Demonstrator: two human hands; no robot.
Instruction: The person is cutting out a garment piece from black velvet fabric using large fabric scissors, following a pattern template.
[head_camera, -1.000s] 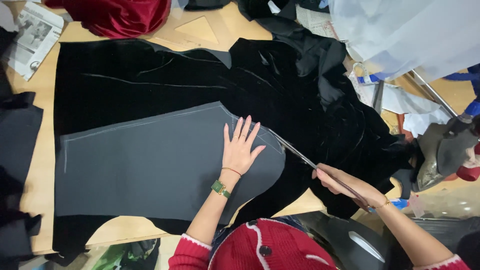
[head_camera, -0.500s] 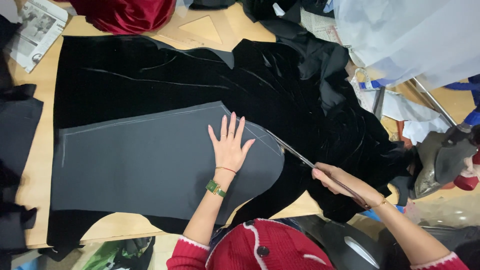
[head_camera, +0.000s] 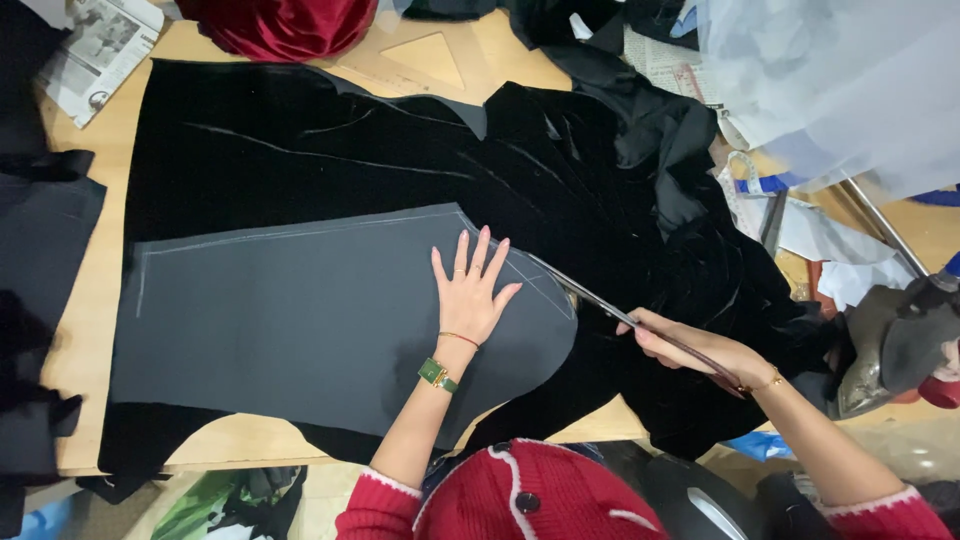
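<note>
Pressing flat on a grey, matte fabric pattern piece with a curved right end (head_camera: 320, 325), the left hand (head_camera: 472, 295) is spread wide, fingers fanned and palm down, gripping nothing; it simply pins the grey piece against the large sheet of black velvet cloth (head_camera: 330, 150) lying under and beyond it. The hand sits near the grey piece's right end, just short of the faint chalk line that runs along its upper edge. A green square wristwatch (head_camera: 437, 375) is on that wrist.

To the right of the left hand, well within reach, the right hand (head_camera: 690, 350) is closed around the handles of long, dark metal scissors (head_camera: 590, 298), whose blades point up and left toward the left fingertips and lie at the grey piece's upper right edge. How far the blades are parted cannot be told.

The velvet looks soft, limp and likely to creep: it drapes and bunches in folds beyond the right hand, so it probably needs flat pressure close to the blades rather than a pinch. The grey piece seems thin and light, a little firmer, and lies smooth.

Farther off, above the left hand, lie a heap of dark red velvet (head_camera: 280, 25) and a folded newspaper (head_camera: 100, 50) on the light wooden table (head_camera: 230, 440)
</note>
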